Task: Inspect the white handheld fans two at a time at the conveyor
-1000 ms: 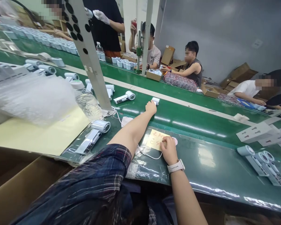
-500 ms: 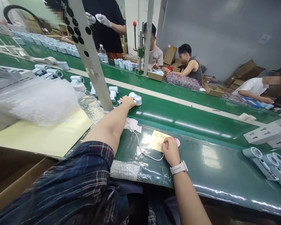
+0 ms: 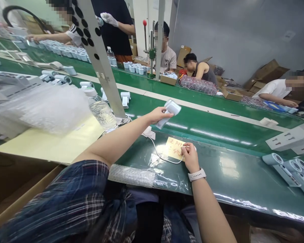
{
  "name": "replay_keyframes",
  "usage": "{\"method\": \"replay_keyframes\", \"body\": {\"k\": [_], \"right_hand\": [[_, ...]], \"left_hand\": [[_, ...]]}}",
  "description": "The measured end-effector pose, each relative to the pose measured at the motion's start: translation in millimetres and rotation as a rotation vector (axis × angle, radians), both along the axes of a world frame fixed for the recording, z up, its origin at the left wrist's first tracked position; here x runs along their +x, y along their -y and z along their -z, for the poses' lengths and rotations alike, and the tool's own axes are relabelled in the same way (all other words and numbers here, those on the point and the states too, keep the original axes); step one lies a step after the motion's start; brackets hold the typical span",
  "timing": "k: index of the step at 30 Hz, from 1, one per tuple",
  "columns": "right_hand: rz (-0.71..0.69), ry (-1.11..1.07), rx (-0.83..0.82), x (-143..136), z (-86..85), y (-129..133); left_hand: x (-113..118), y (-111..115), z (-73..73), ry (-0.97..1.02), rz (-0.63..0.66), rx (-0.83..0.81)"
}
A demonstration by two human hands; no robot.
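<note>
My left hand (image 3: 157, 115) grips a pale blue and white device with a rounded head (image 3: 173, 107), raised over the near edge of the green conveyor belt (image 3: 218, 123). Its fingers are wrapped round the device's narrower end. Lower and to the right, my right hand (image 3: 191, 157) is pinched on the end of a white cable (image 3: 167, 160), by the yellow note (image 3: 172, 145) with red handwriting. The fingers hide most of the cable's tip. Similar devices (image 3: 125, 100) lie on the belt beside the metal post (image 3: 107, 84).
A water bottle (image 3: 101, 109) and clear plastic bags (image 3: 50, 109) stand at the left on yellow sheeting (image 3: 45, 145). Bubble wrap (image 3: 134, 176) lies along the front edge. More devices (image 3: 291, 167) rest at the right. Several people work across the belt.
My left hand has lifted the device off the belt and brought it right and nearer. My right hand has shifted slightly right, still on the cable end. A co-worker's arm now reaches over the far-left cups.
</note>
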State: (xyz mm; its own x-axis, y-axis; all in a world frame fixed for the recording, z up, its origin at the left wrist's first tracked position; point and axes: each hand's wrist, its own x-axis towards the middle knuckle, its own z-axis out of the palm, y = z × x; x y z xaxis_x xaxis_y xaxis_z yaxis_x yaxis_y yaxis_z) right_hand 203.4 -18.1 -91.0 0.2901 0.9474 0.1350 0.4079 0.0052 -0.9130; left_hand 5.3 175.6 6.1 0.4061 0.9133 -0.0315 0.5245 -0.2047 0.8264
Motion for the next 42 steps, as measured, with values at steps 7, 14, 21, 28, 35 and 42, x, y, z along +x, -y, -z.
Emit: {"method": "replay_keyframes", "body": {"k": [7, 14, 21, 28, 35, 42], "right_hand": [[-0.111, -0.137, -0.049, -5.1, -17.8, 12.2], [-0.297, -0.3, -0.141, -74.9, -38.0, 39.1], [-0.285, -0.418, -0.032, -99.7, -43.3, 41.1], [-0.2, -0.404, 0.03, -108.1, -39.8, 48.9], [-0.205, -0.173, 0.235, -101.5, -51.6, 47.6], [-0.182, -0.369, 0.11, -99.5, -49.6, 50.3]], "left_hand": [[-21.7, 112.8, -11.9, 0.958, 0.181, -0.223], [-15.0, 125.7, 12.1, 1.124, 0.009, -0.442], [-11.5, 128.6, 15.4, 1.156, 0.065, -0.43], [-4.8, 130.4, 25.8, 1.267, 0.082, -0.371], [-6.9, 129.5, 17.0, 1.514, 0.094, -0.513], [-11.6, 131.6, 17.1, 1.472, 0.187, -0.529]]}}
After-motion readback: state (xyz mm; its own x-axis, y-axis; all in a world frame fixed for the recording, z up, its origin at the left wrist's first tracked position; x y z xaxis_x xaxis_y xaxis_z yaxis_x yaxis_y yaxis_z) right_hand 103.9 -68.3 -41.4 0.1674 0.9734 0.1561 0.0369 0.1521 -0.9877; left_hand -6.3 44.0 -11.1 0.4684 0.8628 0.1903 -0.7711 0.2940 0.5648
